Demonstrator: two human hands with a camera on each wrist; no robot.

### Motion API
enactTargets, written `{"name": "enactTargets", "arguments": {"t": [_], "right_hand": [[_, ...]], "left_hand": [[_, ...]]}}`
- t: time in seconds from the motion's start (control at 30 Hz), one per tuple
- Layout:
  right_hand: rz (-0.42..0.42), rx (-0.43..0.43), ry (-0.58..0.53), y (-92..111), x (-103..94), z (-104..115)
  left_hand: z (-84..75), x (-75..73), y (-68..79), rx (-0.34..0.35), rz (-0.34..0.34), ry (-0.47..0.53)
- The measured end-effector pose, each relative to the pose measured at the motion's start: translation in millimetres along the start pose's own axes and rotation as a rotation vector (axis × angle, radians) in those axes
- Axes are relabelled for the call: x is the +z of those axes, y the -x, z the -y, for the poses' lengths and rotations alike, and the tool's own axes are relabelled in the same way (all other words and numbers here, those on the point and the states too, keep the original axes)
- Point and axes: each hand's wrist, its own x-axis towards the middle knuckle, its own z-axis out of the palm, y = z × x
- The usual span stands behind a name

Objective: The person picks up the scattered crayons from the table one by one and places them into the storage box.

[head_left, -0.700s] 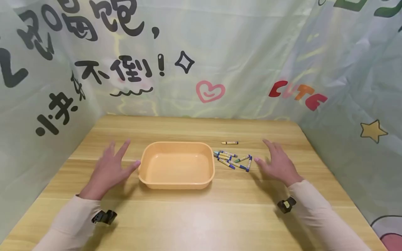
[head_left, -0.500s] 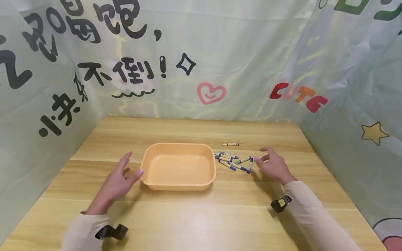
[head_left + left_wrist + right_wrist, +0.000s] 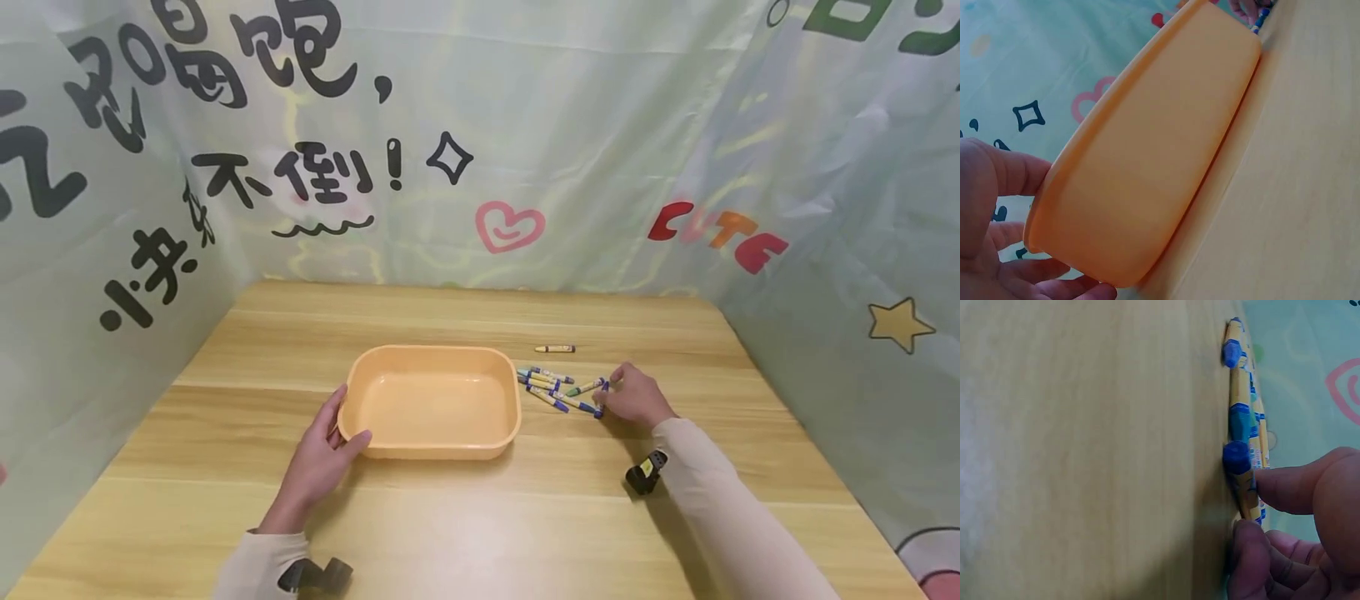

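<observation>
An orange plastic basin (image 3: 435, 450) stands on the wooden table. My left hand (image 3: 320, 461) holds its near left corner, thumb at the rim and fingers along the left wall. Seen from the left wrist, the thumb touches the rim of the basin (image 3: 1141, 144) and the fingers lie against its end. To the right of the basin, my right hand (image 3: 636, 397) pinches the rightmost crayon (image 3: 1246, 487), which has a dark blue end, between thumb and fingers. The other crayons (image 3: 546, 398) lie loosely together between that hand and the basin, blue and green tips showing.
One crayon (image 3: 555, 349) lies apart behind the group. The wooden table (image 3: 480, 533) reaches to a printed fabric wall (image 3: 600, 125) at the back and sides. A small black camera sits on each wrist, such as the right wrist camera (image 3: 647, 473).
My left hand has moved right and taken hold of the basin's left corner. My right hand has moved left and down, closing its thumb and fingers on the rightmost crayon.
</observation>
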Motion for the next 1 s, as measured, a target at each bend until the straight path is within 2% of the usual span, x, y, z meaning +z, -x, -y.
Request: {"name": "enactTargets", "arguments": {"t": [0.17,0.47,0.77,1.0], "right_hand": [[-0.017,-0.035,0.017,-1.0,-0.7,-0.4],[-0.001,-0.023,-0.031,0.9,-11.6,9.4],[0.04,-0.035,-0.282,-1.9,-21.5,27.1],[0.074,-0.053,-0.312,-2.6,-30.5,40.8]], "left_hand": [[2.9,0.8,1.0,-0.028,0.001,-0.03],[3.7,1.0,1.1,-0.07,0.008,-0.022],[5.8,-1.7,0.1,-0.059,0.016,-0.072],[4.6,-1.4,-1.4,-0.028,0.026,-0.053]]}}
